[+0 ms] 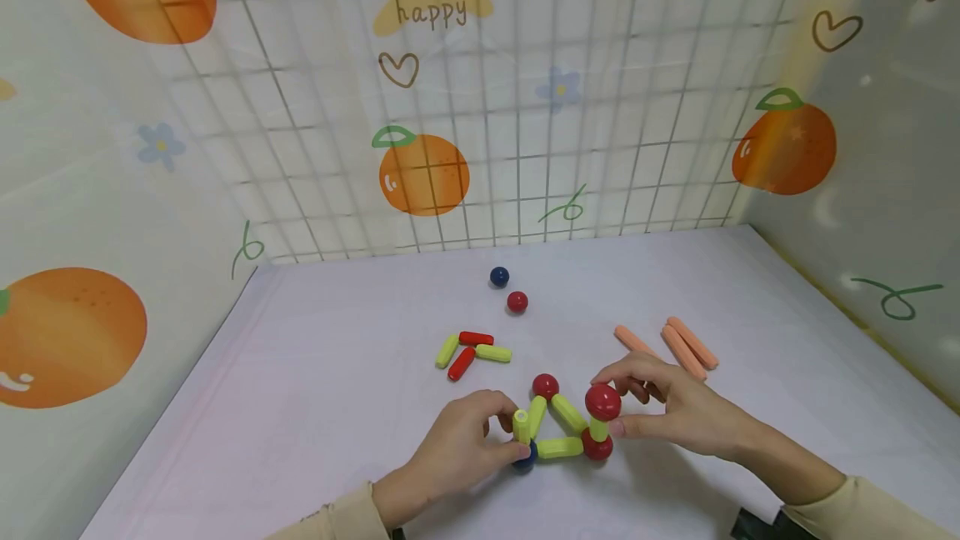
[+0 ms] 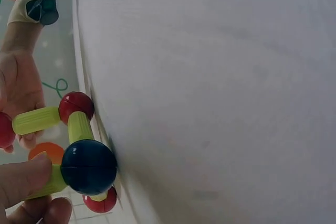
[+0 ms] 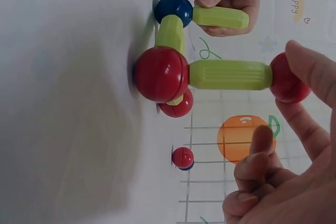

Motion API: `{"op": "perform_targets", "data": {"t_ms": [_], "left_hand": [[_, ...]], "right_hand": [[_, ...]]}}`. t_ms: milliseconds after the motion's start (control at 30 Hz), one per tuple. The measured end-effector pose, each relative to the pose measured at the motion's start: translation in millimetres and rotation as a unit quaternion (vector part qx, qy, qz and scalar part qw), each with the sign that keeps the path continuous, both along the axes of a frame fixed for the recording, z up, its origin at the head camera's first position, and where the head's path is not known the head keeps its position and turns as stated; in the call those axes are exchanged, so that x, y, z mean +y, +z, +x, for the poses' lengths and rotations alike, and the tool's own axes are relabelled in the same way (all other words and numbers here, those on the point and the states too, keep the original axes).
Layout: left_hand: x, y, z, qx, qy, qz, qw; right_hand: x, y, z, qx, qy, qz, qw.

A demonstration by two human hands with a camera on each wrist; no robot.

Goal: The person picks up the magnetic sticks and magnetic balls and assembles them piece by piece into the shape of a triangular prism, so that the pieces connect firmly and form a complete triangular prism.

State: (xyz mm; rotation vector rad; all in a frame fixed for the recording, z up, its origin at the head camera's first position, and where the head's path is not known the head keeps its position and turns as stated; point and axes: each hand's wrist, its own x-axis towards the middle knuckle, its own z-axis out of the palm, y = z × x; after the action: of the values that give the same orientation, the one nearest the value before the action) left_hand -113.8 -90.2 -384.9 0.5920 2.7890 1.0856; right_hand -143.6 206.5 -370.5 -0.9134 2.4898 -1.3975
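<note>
A triangle of yellow-green rods joined by balls lies on the table, with a blue ball (image 2: 89, 167) at the left corner, a red ball (image 3: 160, 74) at the right corner and another red ball (image 1: 545, 387) at the far one. My left hand (image 1: 468, 436) pinches a yellow-green rod (image 3: 223, 18) that stands upright on the blue ball. Above the right corner rises a second upright rod (image 3: 230, 75), capped by a red ball (image 1: 603, 402). Thumb and forefinger of my right hand (image 1: 675, 408) pinch that top ball; the other fingers are curled away from it.
Beyond the triangle lie red rods (image 1: 462, 363) and yellow-green rods (image 1: 493, 353). Farther back sit a loose red ball (image 1: 517, 302) and a blue ball (image 1: 499, 277). Three long peach-coloured rods (image 1: 693, 344) lie past the right hand. A patterned curtain (image 1: 315, 107) encloses the table's back and sides.
</note>
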Motion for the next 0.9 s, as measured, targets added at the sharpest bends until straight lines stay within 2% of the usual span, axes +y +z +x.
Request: {"op": "perform_targets", "data": {"t_ms": [100,267,333,433,533,700,800,900], "left_hand": [[1.0,-0.5,0.9,0.016,-0.004,-0.018,0.9997],[2.4,-0.1,3.1,0.069,-0.021,-0.041,0.9966],[3.3,0.5,3.8,0.079,-0.023,-0.045,0.9956],[3.6,0.9,4.2,0.074,-0.023,-0.041,0.9961],[2.5,1.7,2.7,0.051,-0.023,-0.046,0.9974],[-3.5,5.5,-2.1,-0.011,-0.027,-0.073,0.9969],[-5.4,10.2,-9.9,-0.033,-0.011,-0.077,0.9964],[-3.5,17.6,-26.2,-0.017,0.015,-0.072,0.9971]], "right_hand": [[-0.4,0.0,0.0,-0.002,-0.002,0.000,1.000],[-0.9,0.9,-0.3,-0.013,-0.010,0.010,1.000],[-0.8,1.0,0.1,-0.016,-0.014,0.013,1.000],[-0.8,1.4,0.9,-0.021,-0.015,0.014,1.000],[-1.0,1.7,1.5,-0.023,-0.015,0.012,1.000],[-0.8,1.2,1.7,-0.022,-0.016,0.009,1.000],[-0.6,0.7,1.7,-0.020,-0.011,0.005,1.000],[-0.4,0.3,1.8,-0.015,-0.007,0.000,1.000]]}}
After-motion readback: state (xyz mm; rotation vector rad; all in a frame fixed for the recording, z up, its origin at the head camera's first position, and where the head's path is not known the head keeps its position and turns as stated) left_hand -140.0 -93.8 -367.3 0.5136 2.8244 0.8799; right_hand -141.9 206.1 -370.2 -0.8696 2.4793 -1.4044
